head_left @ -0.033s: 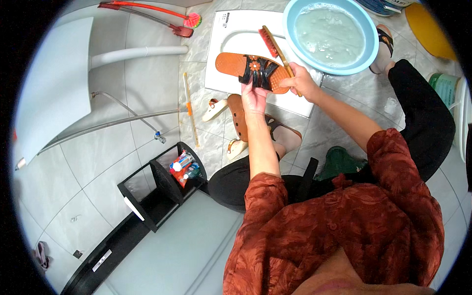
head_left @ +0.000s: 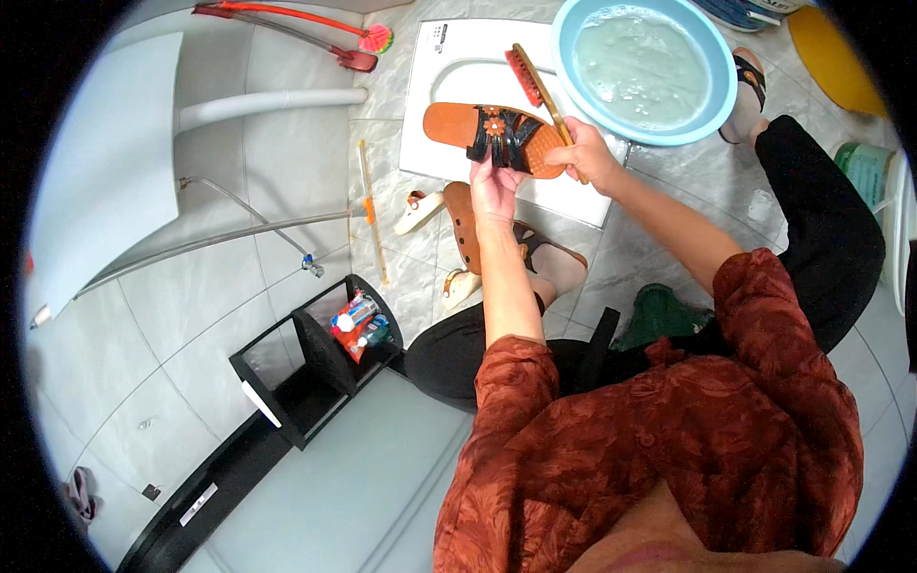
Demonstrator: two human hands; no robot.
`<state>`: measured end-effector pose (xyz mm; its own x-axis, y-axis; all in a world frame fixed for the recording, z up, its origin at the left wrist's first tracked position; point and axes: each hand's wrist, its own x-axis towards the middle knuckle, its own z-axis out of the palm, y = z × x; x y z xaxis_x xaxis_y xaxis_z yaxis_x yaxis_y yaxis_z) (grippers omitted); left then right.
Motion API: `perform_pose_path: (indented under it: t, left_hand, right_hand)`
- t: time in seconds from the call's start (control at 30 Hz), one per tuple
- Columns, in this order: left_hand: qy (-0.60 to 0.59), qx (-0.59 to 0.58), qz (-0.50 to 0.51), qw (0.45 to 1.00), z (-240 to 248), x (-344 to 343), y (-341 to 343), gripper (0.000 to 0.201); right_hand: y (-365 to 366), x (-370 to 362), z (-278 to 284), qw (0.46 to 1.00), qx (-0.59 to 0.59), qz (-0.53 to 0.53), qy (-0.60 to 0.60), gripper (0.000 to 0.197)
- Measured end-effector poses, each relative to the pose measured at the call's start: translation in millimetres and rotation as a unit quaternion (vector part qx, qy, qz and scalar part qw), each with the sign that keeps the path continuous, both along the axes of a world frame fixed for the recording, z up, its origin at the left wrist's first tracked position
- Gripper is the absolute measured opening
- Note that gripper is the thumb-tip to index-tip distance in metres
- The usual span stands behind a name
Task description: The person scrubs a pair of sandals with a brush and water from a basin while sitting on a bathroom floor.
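Observation:
My left hand (head_left: pixel 496 191) is closed around the middle of a sandal (head_left: pixel 450 123) with a brown sole, black crossed straps and an orange flower. In my right hand (head_left: pixel 591 159) is a wooden-handled scrubbing brush (head_left: pixel 531 79) with red bristles, pointing up and away. Fingers of that hand also touch the right end of the sandal. The sandal is held above a white squat toilet (head_left: pixel 416 143). Just beyond my right hand stands a light blue basin (head_left: pixel 721 95) of cloudy, sudsy water.
A brown shoe (head_left: pixel 460 224) and white-strapped sandals (head_left: pixel 418 212) lie left of my left forearm. A yellow stick (head_left: pixel 366 181) leans nearby. At the lower left is a black shelf (head_left: pixel 318 349) with tubes and packets. A red-handled brush (head_left: pixel 374 39) rests by the wall; a green-labelled bucket (head_left: pixel 863 172) stands right.
The sandal has shifted very slightly right, with its sole tilted a little differently. The brush head has risen a touch. Both hands keep their hold.

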<state>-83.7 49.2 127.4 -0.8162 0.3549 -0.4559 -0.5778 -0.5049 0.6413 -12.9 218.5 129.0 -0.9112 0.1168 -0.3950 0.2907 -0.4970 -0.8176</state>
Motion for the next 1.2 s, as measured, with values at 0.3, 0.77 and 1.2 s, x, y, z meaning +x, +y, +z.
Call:
perform_pose_path:
  t: [0.3,0.77,1.2]
  left_hand:
    - [0.114,-0.282,0.024,0.952,28.8,-13.9,-11.0,0.042]
    - [0.153,-0.351,-0.185,0.905,116.8,-46.5,-0.1,0.009]
    - [0.139,-0.243,-0.128,0.951,89.7,-51.9,-10.7,0.012]
  right_hand:
    - [19.6,-5.5,-13.9,0.989,0.119,-0.038,0.075,0.032]
    - [26.1,2.1,32.6,0.963,0.267,-0.011,0.015,0.044]
    - [41.1,-16.5,-3.7,0.964,0.266,0.006,-0.028,0.069]
